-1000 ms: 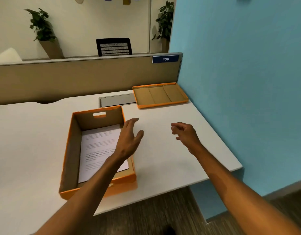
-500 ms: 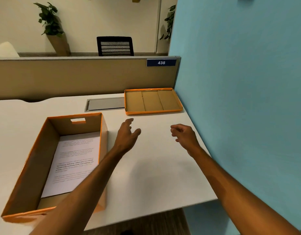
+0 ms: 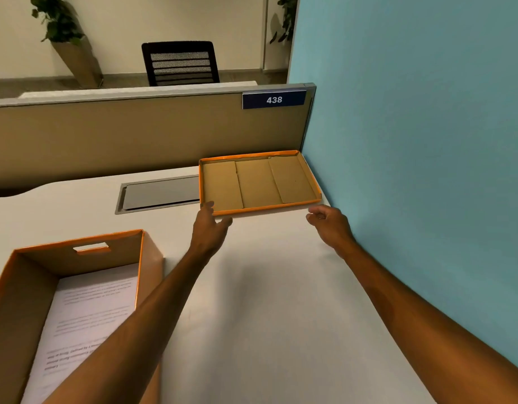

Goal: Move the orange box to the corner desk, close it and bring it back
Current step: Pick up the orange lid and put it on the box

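The box (image 3: 76,301) sits open on the bench (image 3: 266,316) with paper inside, and both hands, left (image 3: 209,228) and right (image 3: 329,225), reach with loosely spread, empty fingers for the lid (image 3: 259,182) in the corner, so closing and return remain.

The white desk (image 3: 266,316) bears the orange box (image 3: 76,287) and its lid (image 3: 259,183).

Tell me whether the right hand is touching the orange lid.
Apart. The head view shows white desk between the right hand and the orange lid.
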